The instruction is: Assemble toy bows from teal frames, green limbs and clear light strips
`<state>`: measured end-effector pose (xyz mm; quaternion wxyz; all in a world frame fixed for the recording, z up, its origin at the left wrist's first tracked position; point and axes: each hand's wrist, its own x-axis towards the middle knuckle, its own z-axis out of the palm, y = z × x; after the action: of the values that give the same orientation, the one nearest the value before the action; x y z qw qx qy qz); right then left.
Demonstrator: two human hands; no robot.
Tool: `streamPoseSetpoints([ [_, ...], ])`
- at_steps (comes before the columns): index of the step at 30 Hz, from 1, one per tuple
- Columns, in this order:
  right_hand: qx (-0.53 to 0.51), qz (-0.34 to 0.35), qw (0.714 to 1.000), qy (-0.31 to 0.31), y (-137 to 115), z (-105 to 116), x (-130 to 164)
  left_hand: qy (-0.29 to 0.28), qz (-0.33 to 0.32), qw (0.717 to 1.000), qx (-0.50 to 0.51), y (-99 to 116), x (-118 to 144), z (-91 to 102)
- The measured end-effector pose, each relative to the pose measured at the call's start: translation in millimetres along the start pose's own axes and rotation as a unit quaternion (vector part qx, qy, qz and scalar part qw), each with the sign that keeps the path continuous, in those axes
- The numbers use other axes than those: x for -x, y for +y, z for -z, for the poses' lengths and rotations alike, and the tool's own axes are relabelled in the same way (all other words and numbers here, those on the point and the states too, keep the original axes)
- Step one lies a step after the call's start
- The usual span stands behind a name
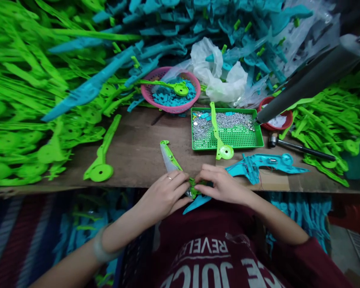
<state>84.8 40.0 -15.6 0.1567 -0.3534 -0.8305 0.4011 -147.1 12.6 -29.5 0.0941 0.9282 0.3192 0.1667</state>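
Observation:
At the table's front edge, my left hand is closed around a long bright green plastic part, with a translucent whitish strip along its upper side. The fingers of my right hand are bent and pinch at the lower end of this same part, where small details are hidden by my fingers. A blue pointed plastic piece sticks out below my right hand, against my shirt. To the right lies a blue plastic half-shell with thin wires and a small metal cylinder in it.
A green tray of small screws has a green arm-shaped part across it. Behind stand a pink basket of blue bits and a red bowl. A hammer, grey pole and heaped green parts surround the area.

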Motion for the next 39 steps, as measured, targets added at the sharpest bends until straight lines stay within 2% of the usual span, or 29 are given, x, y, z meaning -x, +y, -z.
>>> streamPoseSetpoints([
  [7, 0.132, -0.045, 0.99, 0.033, 7.2, -8.1, -1.9, 0.011, -0.029, 0.999, 0.019, -4.0, -2.1, -0.7],
  [10, 0.176, -0.02, 0.983, 0.045, 6.3, -12.4, -1.1, 0.024, -0.053, 0.998, 0.023, -5.8, -3.3, -1.8],
  [15, 0.264, 0.046, 0.954, 0.137, 9.6, -17.4, 2.6, 0.035, -0.058, 0.997, 0.024, -6.9, -4.3, -1.7],
  [17, 0.271, 0.056, 0.948, 0.156, 11.1, -17.7, 5.3, 0.033, -0.061, 0.997, 0.026, -6.7, -4.9, -1.1],
  [23, 0.259, 0.088, 0.953, 0.128, 11.5, -18.0, 18.3, 0.04, -0.057, 0.997, 0.019, -5.9, -6.7, -1.7],
  [29, 0.279, 0.071, 0.954, 0.082, 12.6, -19.3, 22.2, 0.044, -0.064, 0.997, 0.023, -6.3, -7.7, -0.8],
  [36, 0.243, 0.031, 0.961, 0.132, 13.8, -23.5, 21.7, 0.05, -0.071, 0.996, 0.009, -4.7, -10.1, 0.0],
  [39, 0.234, 0.047, 0.964, 0.117, 14.3, -21.2, 23.1, 0.045, -0.074, 0.996, 0.011, -4.0, -11.0, -0.7],
])
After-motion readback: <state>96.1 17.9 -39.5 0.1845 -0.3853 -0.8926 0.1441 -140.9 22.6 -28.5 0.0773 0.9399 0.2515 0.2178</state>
